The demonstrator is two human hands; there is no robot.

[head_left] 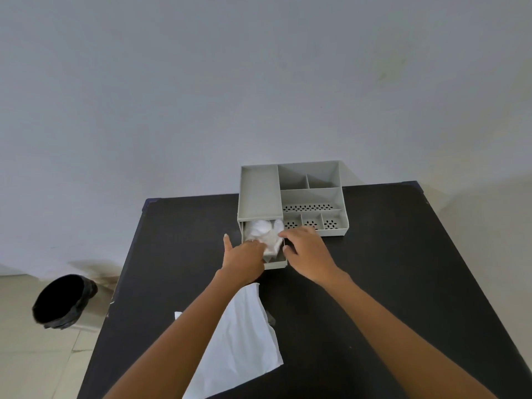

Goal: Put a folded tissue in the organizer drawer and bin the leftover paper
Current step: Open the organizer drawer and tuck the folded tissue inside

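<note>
A grey organizer [260,194] stands at the table's far edge with its drawer [277,264] pulled out toward me. A white tissue [266,233] lies bunched inside the drawer. My left hand [244,259] reaches into the drawer from the left, fingers curled on the tissue, thumb sticking up outside. My right hand [306,253] rests at the drawer's right side, fingertips touching the tissue. A white sheet of paper [239,338] lies flat on the table under my left forearm.
The black table [374,283] runs from the wall toward me. A black bin [62,300] stands on the tiled floor to the left of the table. The organizer's open compartments [312,197] sit right of the drawer.
</note>
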